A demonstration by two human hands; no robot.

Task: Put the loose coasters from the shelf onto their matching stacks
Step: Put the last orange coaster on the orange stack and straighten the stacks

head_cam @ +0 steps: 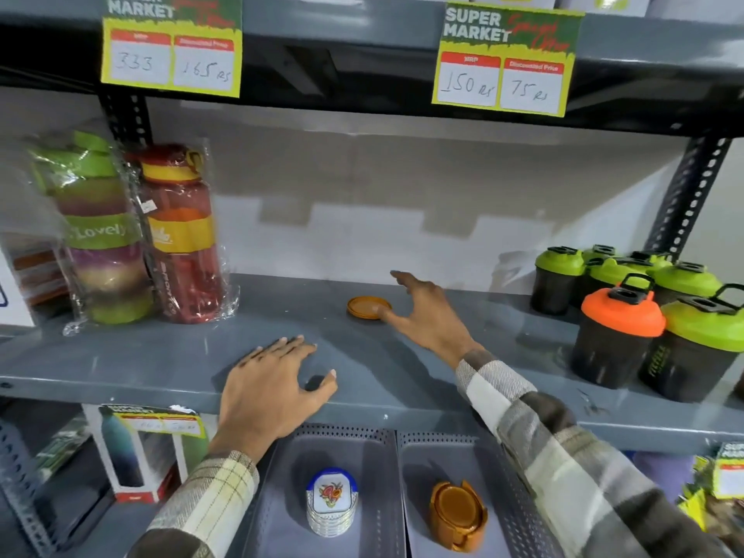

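One loose round orange coaster (365,306) lies flat on the grey shelf (161,356), near its middle. My right hand (422,312) hovers just right of it, fingers spread, thumb tip touching its rim. My left hand (273,380) rests palm-down on the shelf's front edge, fingers apart, holding nothing. Below the shelf stand two grey perforated trays: the left tray (282,497) holds a stack of white floral coasters with a blue rim (331,499), the right tray (515,497) holds an orange coaster stack in its holder (457,515).
Two wrapped water bottles (141,235) stand at the shelf's left. Several shaker bottles with green and orange lids (644,316) crowd the right end. Price signs (503,58) hang from the shelf above. A boxed bottle (137,449) sits lower left.
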